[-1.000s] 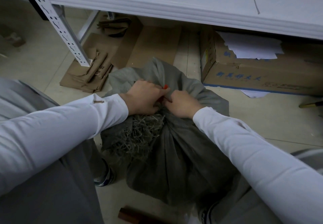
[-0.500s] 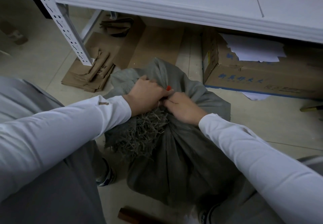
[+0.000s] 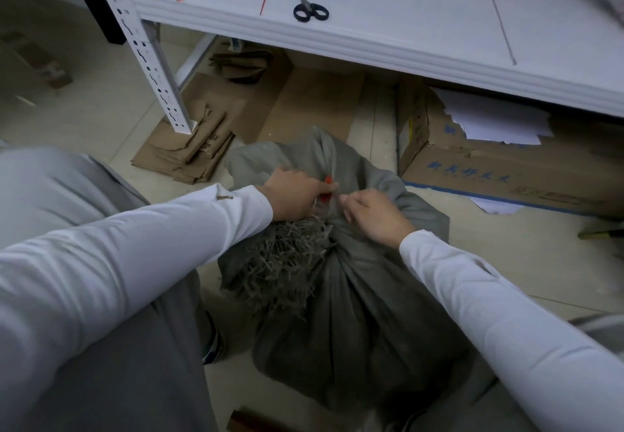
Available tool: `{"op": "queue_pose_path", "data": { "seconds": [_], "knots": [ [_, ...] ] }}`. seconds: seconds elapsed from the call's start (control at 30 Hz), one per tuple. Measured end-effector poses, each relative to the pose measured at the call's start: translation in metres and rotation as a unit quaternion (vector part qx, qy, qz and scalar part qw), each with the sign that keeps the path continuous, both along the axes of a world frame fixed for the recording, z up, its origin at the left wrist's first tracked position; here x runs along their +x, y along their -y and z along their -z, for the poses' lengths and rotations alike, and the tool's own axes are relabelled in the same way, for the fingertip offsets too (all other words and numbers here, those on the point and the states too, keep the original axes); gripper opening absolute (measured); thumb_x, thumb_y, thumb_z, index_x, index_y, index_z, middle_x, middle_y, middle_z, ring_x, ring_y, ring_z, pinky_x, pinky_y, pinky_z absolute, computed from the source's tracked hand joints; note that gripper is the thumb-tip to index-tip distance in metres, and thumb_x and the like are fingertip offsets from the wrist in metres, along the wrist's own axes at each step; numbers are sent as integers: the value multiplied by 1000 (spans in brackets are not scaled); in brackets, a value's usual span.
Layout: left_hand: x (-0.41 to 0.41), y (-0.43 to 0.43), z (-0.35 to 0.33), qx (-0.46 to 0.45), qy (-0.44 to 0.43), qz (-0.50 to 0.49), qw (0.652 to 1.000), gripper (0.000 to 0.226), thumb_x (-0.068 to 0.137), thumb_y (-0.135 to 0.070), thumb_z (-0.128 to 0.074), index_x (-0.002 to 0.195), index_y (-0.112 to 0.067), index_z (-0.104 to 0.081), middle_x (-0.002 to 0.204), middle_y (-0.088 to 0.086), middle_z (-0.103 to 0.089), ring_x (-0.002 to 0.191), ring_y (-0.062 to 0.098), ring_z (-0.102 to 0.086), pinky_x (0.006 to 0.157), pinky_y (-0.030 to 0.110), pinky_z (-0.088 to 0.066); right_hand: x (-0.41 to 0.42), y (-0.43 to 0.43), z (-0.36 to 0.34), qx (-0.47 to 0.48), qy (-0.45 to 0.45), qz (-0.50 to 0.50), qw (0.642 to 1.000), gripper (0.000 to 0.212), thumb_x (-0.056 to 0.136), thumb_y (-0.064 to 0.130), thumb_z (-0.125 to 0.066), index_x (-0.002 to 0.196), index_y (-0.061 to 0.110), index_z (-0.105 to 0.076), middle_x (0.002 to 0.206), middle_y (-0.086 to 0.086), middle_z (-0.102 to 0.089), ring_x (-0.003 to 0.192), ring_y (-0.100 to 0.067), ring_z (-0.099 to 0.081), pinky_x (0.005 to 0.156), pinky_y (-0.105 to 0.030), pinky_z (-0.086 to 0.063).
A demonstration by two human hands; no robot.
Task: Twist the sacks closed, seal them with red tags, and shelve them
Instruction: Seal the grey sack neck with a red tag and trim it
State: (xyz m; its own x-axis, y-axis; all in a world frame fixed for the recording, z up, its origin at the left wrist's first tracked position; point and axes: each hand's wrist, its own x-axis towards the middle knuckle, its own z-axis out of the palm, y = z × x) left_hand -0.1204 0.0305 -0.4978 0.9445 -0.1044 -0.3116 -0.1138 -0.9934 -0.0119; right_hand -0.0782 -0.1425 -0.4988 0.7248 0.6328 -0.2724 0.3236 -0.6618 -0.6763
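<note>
Hands have parted slightly above the sack on the floor. The left hand fingers pinch the red tag at its neck; the right hand curls beside it, grasp unclear. A slackening twist could let the tag slip.

Dim floor, brighter shelf, wide-angle edge distortion
</note>
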Motion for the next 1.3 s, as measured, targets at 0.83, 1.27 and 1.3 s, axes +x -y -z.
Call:
{"op": "queue_pose_path", "data": {
  "seconds": [0.83, 1.27, 1.3],
  "knots": [
    [-25, -24, -107, 17, -13, 57, 998, 72, 78, -47, -72, 141, -41, -38, 149, -2, -37, 136, 25, -28, 110, 52, -24, 8, 4, -38, 85, 5, 136, 987, 24, 98, 38, -51, 95, 22, -68, 87, 4, -68, 91, -21, -65, 90, -48, -52],
    [-8, -68, -116, -11, 23, -27, 999, 44, 91, -31, -55, 135, -35, -52, 148, 3, -39, 141, 26, -22, 112, 64, -8, 24, -4, -63, 137, 31, 170, 976, 19, 95, 31, -56, 102, 19, -70, 104, -1, -70, 90, -17, -68, 85, -47, -56],
    [-7, -69, -123, -52, 54, -29, 997, 41, 91, -36, -57, 132, -37, -54, 145, 0, -42, 140, 25, -26, 113, 63, -11, 28, -7, -69, 149, 33, 177, 972, 17, 95, 29, -57, 101, 20, -70, 104, -2, -70, 90, -16, -68, 81, -44, -57]
  ]
}}
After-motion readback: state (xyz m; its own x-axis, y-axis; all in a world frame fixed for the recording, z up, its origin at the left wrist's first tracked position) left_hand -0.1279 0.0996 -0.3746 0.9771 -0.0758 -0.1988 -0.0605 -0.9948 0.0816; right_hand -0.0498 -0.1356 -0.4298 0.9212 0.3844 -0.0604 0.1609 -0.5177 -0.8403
